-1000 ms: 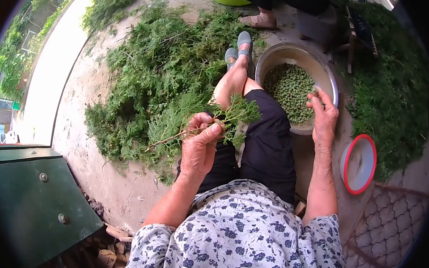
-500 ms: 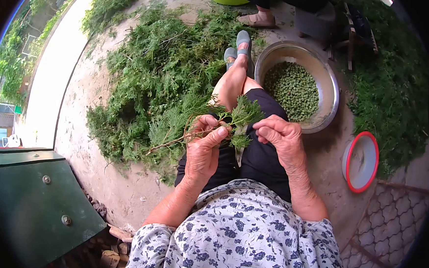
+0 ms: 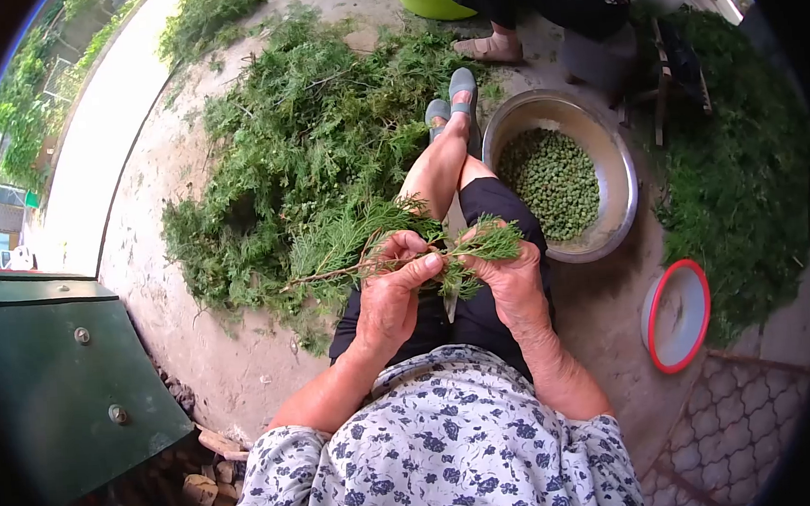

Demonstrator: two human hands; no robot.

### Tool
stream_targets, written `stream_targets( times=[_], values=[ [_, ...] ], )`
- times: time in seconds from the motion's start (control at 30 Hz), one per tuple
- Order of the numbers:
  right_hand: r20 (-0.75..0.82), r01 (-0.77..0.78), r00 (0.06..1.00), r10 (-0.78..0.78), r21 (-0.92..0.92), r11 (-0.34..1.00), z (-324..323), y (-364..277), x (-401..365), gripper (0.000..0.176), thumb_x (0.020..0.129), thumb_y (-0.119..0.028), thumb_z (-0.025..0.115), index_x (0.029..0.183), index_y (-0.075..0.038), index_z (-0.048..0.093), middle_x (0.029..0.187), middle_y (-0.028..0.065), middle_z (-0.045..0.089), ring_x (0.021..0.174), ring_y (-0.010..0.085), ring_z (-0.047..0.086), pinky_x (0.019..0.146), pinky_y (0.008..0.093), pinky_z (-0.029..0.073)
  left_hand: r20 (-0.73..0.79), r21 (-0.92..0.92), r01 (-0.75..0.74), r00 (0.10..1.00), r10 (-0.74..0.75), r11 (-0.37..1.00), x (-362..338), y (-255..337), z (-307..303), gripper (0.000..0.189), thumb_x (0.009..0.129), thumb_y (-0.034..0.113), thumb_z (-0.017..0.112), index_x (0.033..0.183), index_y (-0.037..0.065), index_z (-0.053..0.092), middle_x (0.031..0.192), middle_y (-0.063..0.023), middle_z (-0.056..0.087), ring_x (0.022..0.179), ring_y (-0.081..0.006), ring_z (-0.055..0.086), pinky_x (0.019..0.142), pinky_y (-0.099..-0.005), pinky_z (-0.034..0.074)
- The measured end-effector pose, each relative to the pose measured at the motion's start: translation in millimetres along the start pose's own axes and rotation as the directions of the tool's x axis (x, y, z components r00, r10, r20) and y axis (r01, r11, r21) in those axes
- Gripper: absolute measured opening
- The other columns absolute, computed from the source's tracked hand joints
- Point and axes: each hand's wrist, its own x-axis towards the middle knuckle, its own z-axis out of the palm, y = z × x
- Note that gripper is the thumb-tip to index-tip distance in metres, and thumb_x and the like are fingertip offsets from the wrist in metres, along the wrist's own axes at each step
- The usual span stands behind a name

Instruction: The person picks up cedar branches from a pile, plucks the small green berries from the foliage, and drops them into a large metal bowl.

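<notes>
My left hand (image 3: 392, 295) is closed around the stem of a green cypress branch (image 3: 335, 250), thumb on top. The branch lies across my lap, its bare woody end pointing left and leafy tips reaching right. At those right tips, my right hand (image 3: 516, 288) is closed in a pinch, its fingertips partly covered by the foliage. Any small cone between them is hidden. Right of my knees stands a steel basin (image 3: 617, 205) with many small green cones (image 3: 554, 184) in it.
A heap of cut cypress branches (image 3: 297, 148) covers the ground ahead left; another pile (image 3: 734, 168) lies at right. A red-rimmed bowl (image 3: 678, 318) leans nearby. Another person's foot (image 3: 490, 47) shows beside a lime-green tub (image 3: 427, 3). A dark green panel (image 3: 51, 377) stands left.
My right hand has moved left, from beside the basin to the branch's leafy tips. My left hand keeps its hold on the branch. The view has shifted slightly.
</notes>
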Motion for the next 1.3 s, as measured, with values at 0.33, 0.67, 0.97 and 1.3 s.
stream_targets(
  times=[0.33, 0.67, 0.97, 1.3],
  values=[
    [0.106, 0.383, 0.774, -0.624, -0.864, 0.328, -49, -52, 17, 0.022, 0.068, 0.009, 0.065, 0.087, -0.001, 0.062, 0.085, 0.0067, 0.058, 0.076, 0.019, 0.058, 0.067, 0.0284, 0.048, -0.056, 0.137, -0.028, 0.998, 0.036, 0.99, 11, 15, -22, 0.021, 0.073, 0.0, 0.068, 0.086, 0.006, 0.052, 0.078, -0.0027, 0.058, 0.072, -0.0128, 0.057, 0.067, -0.0252, 0.046],
    [-0.188, 0.048, 0.807, -0.56, -0.924, 0.38, -131, -28, 54, 0.027, 0.077, 0.002, 0.056, 0.104, -0.001, 0.06, 0.097, 0.0115, 0.056, 0.08, 0.0221, 0.058, 0.072, 0.0316, 0.048, 0.167, 0.329, -0.038, 0.986, -0.019, 0.944, 23, 31, -41, 0.02, 0.079, 0.014, 0.068, 0.091, 0.003, 0.056, 0.075, -0.0005, 0.056, 0.068, -0.0087, 0.051, 0.063, -0.0219, 0.042],
    [0.052, 0.178, 0.889, -0.454, -0.954, 0.24, -86, 26, 59, 0.019, 0.074, 0.003, 0.058, 0.092, 0.002, 0.062, 0.093, 0.0138, 0.057, 0.087, 0.0274, 0.057, 0.078, 0.0347, 0.047, -0.03, 0.839, -0.092, 0.976, 0.216, 0.536, 25, 74, -102, 0.025, 0.078, 0.02, 0.069, 0.093, 0.002, 0.062, 0.078, 0.0, 0.059, 0.075, -0.0105, 0.051, 0.068, -0.0266, 0.043],
    [0.108, 0.219, 0.882, -0.458, -0.956, 0.196, -88, 38, 67, 0.018, 0.07, 0.006, 0.057, 0.087, 0.002, 0.061, 0.09, 0.0138, 0.057, 0.085, 0.0291, 0.056, 0.077, 0.0358, 0.045, -0.737, 0.642, 0.703, 0.675, -0.005, 0.304, -110, -59, -342, 0.029, 0.068, 0.016, 0.075, 0.08, -0.003, 0.058, 0.061, -0.0109, 0.059, 0.052, -0.0172, 0.058, 0.047, -0.032, 0.049]
  ],
)
